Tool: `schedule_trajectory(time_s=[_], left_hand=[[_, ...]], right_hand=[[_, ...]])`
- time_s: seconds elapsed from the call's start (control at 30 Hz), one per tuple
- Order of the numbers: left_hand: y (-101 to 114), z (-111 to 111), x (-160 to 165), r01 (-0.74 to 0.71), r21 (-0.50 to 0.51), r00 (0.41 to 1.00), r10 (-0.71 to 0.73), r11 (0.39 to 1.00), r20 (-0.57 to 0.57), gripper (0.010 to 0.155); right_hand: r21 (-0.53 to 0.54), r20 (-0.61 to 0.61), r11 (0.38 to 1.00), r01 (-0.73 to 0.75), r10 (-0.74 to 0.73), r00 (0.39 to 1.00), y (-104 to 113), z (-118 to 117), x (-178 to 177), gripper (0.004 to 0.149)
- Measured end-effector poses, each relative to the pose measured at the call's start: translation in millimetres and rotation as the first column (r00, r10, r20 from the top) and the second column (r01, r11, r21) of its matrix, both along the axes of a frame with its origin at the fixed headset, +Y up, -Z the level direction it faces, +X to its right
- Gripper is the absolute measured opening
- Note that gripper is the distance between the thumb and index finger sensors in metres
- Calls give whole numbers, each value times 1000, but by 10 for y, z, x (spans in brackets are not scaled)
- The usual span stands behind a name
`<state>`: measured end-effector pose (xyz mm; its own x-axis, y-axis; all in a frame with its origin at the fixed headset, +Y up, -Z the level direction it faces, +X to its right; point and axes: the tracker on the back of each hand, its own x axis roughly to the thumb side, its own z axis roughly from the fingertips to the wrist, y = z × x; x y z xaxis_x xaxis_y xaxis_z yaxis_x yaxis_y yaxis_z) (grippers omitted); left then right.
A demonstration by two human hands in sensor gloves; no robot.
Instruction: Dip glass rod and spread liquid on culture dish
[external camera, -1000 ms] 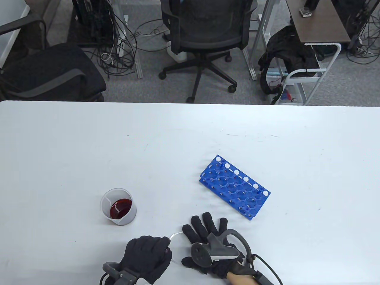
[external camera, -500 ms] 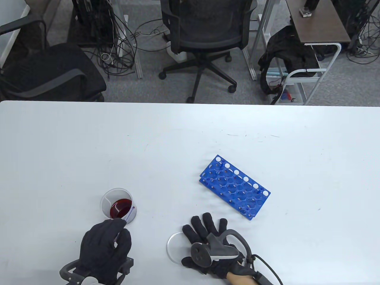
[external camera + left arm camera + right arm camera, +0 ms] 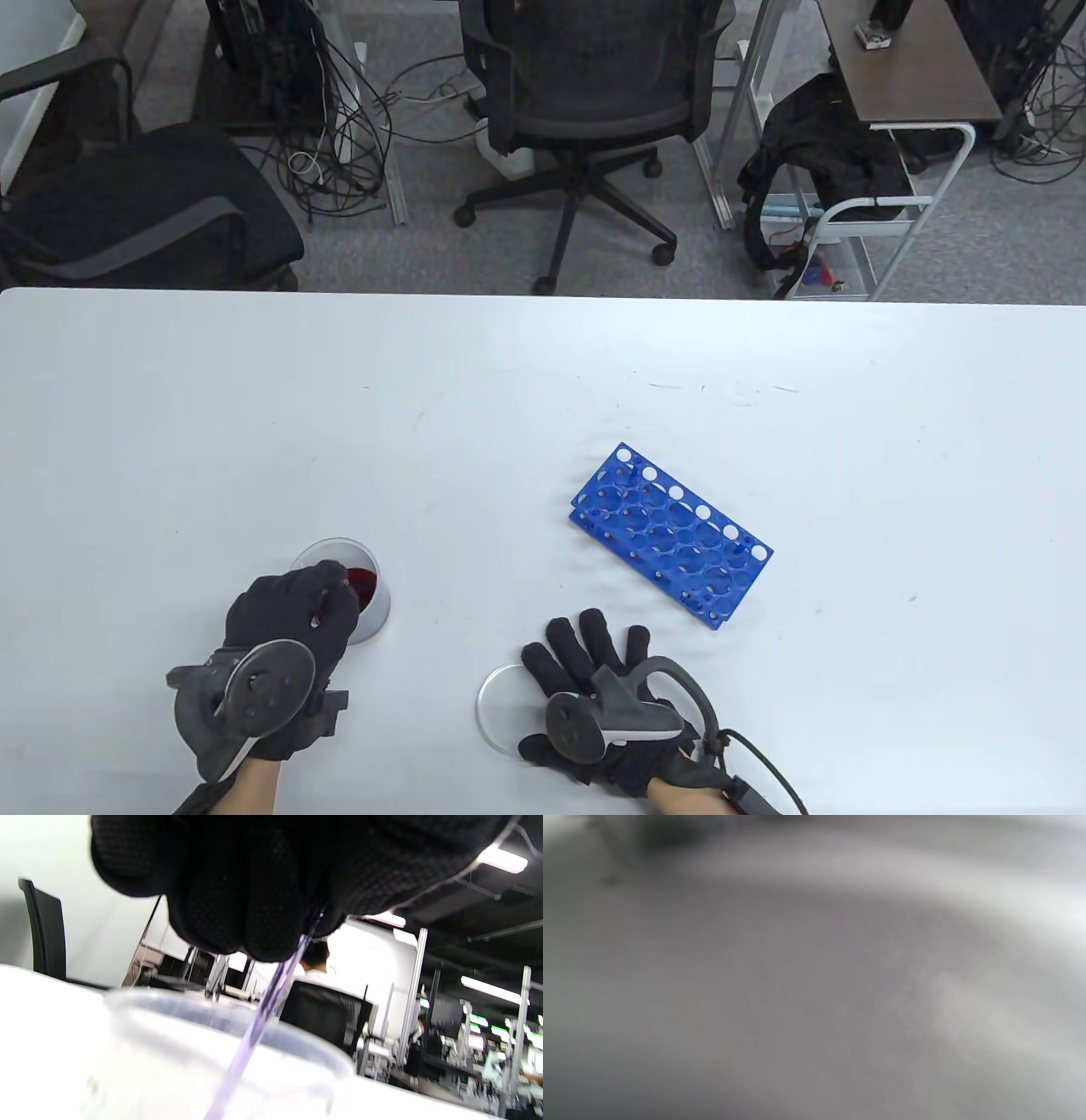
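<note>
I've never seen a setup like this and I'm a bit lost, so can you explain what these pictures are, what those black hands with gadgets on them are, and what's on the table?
These are a person's two hands in black sensor gloves, each with a grey tracker strapped to its back.

The big picture looks down at the white table. The other two come from cameras on the wrists; the right wrist one is only a grey blur.

On the table stand a translucent plastic beaker of dark red liquid, an empty blue plastic test-tube rack and a clear round culture dish.

The left hand grips a thin clear glass rod, slanting down into the beaker; whether its tip touches the liquid isn't visible. The right hand rests flat, fingers spread, over the dish's right side.
</note>
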<state>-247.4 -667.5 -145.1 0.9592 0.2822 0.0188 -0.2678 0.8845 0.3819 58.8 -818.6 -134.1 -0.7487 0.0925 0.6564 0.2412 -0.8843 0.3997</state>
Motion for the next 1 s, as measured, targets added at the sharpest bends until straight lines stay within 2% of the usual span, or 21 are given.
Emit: schedule_trajectory(time_s=[0.07, 0.3, 0.57, 0.87, 1.0], left_hand=[[-71, -69, 21, 31, -45, 999, -30, 998, 13, 39], [-207, -135, 65, 115, -91, 993, -113, 989, 25, 39], [-169, -98, 33, 87, -52, 996, -86, 995, 9, 39], [-224, -155, 92, 152, -101, 988, -150, 983, 25, 38], [-141, -89, 73, 121, -48, 993, -121, 991, 0, 38]], right_hand=[[-2, 1, 1000, 2, -2, 1000, 0, -1, 0, 94], [-6, 2, 1000, 4, -4, 1000, -1, -4, -1, 94], [-6, 4, 1000, 5, -5, 1000, 3, -3, -1, 95], [-7, 4, 1000, 5, -5, 1000, 4, -4, -2, 95], [-9, 6, 1000, 7, -7, 1000, 2, -4, -2, 94]])
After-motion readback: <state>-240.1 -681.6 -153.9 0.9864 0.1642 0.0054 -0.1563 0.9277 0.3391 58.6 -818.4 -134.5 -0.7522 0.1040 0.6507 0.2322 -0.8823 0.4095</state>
